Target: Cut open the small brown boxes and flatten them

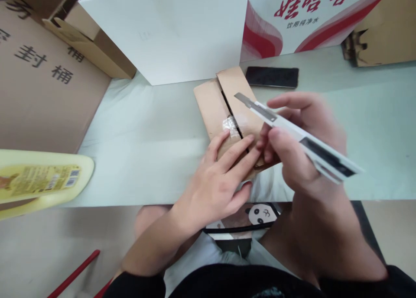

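Observation:
A small brown cardboard box (208,103) lies near the table's front edge, a dark slit running between its two top flaps. Clear tape (230,125) sticks across part of that slit. My left hand (221,176) rests on the near part of the box with its fingers spread flat. Over the box's right side, my right hand (302,137) grips a white utility knife (292,131). The knife's blade is out and points up and left above the right flap. Some right-hand fingertips are close to the box's right edge; whether they touch it I cannot tell.
A black phone (272,77) lies behind the box. White cartons (182,34) line the back, one with red print (308,25). Large brown cartons (42,81) stand at the left, another (386,29) at the back right. A yellow bottle (45,179) lies at the left edge.

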A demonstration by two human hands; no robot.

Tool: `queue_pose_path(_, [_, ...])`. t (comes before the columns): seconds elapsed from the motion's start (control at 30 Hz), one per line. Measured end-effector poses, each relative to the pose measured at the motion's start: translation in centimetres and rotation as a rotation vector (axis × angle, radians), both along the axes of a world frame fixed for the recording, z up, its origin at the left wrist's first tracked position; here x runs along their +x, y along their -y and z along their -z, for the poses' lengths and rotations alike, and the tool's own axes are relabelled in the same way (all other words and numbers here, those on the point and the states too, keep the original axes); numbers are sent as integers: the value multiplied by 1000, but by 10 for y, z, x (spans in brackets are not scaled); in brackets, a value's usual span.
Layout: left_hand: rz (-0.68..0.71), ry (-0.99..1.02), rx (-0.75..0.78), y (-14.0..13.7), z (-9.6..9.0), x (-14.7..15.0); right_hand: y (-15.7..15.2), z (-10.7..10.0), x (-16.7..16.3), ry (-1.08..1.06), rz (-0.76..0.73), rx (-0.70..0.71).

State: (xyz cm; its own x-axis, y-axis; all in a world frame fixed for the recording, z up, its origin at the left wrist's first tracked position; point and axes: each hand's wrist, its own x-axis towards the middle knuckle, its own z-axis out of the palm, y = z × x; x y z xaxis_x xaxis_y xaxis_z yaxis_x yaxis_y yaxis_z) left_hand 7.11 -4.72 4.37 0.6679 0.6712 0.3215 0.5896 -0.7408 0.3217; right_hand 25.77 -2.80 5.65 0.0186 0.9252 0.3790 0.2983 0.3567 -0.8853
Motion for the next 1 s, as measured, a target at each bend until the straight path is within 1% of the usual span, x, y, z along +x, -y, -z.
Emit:
queue_pose_path(0.07, [-33, -12, -46, 2, 1, -1, 0, 2, -3, 50, 7, 19])
queue_pose_path(0.17, [-63, -4, -94, 4, 1, -3, -3, 3, -9, 148, 8, 94])
queue_pose_path(0.3, [-69, 6, -105, 5, 1, -6, -4, 2, -16, 277, 92, 169])
queue_pose_path(0.37, [-73, -7, -105, 5, 1, -7, -3, 2, -18, 284, 120, 173])
queue_pose_path(0.5, [-75, -36, -106, 5, -1, -8, -3, 1, -18, 286, 103, 173])
queue_pose_path(0.6, [-70, -54, -111, 6, -1, -7, -3, 1, -18, 281, 119, 177])
queue_pose_path(0.8, [-73, -20, -94, 6, 1, -6, -3, 2, -18, 283, 100, 165])
queue_pose_path(1.0, [-74, -19, -95, 5, 0, -7, -2, 1, -19, 333, 130, 165])
